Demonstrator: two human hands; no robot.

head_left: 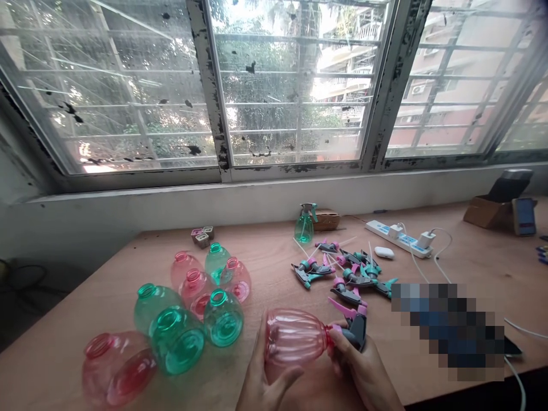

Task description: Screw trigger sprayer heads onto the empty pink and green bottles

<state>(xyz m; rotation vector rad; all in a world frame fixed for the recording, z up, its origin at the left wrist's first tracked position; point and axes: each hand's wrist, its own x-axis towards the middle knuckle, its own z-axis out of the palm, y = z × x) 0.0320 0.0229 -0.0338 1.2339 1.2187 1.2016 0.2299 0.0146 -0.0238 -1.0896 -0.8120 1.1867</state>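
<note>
A pink ribbed plastic bottle (295, 337) lies on its side at the near edge of the wooden table (471, 268). My left hand (261, 377) is wrapped around its body. My right hand (363, 371) grips the grey and pink spray trigger head (355, 325) sitting at the bottle's neck. To the left stands a cluster of several open pink and green bottles (192, 308) without heads. Beyond my hands lies a pile of several loose trigger heads (342, 271), pink and teal.
A finished green spray bottle (305, 224) stands at the back by a small cardboard box (327, 220). A white power strip (400, 237) with chargers and cables runs at the right. A box and phone (524, 216) sit far right. A window fills the back wall.
</note>
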